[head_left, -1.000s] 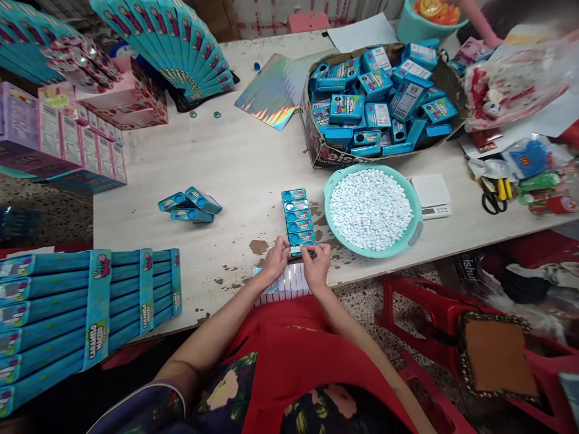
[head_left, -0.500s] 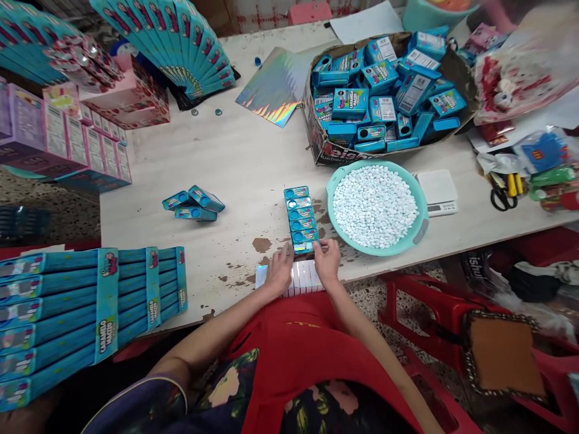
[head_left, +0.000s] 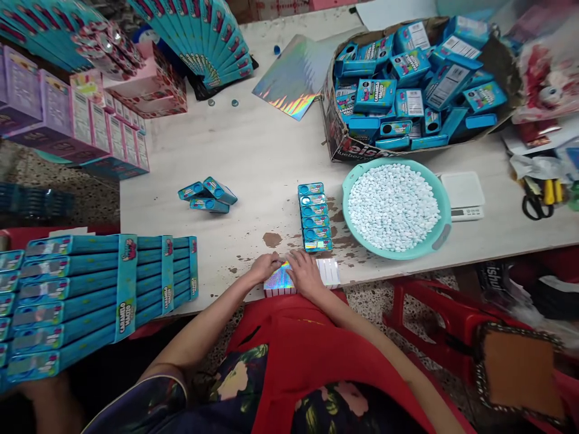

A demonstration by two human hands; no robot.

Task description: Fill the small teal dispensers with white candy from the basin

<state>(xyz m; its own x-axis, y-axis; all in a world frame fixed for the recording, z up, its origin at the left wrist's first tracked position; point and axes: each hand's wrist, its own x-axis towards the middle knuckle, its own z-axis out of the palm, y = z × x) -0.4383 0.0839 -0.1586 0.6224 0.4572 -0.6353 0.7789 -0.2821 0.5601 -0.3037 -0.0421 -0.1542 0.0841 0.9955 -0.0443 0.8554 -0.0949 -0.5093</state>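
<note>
A sheet of shiny holographic stickers lies at the table's front edge, its right part showing white strips. My left hand is at the sheet's upper left corner, fingers pinched together; what is between them is too small to make out. My right hand rests over the middle of the sheet, fingers stretched out and partly covering it. Just beyond my hands stands a row of small blue candy boxes, round openings facing up. A shiny sticker is on the nearest box.
A teal basin of white candies stands right of the row, beside a white scale. Behind is a carton heaped with blue boxes. Three loose candy boxes stand left; stacked blue display packs fill the front left.
Both hands have left the nearest box in the row and come down to the sticker sheet. My right hand has moved left onto it. The view has shifted, too.
</note>
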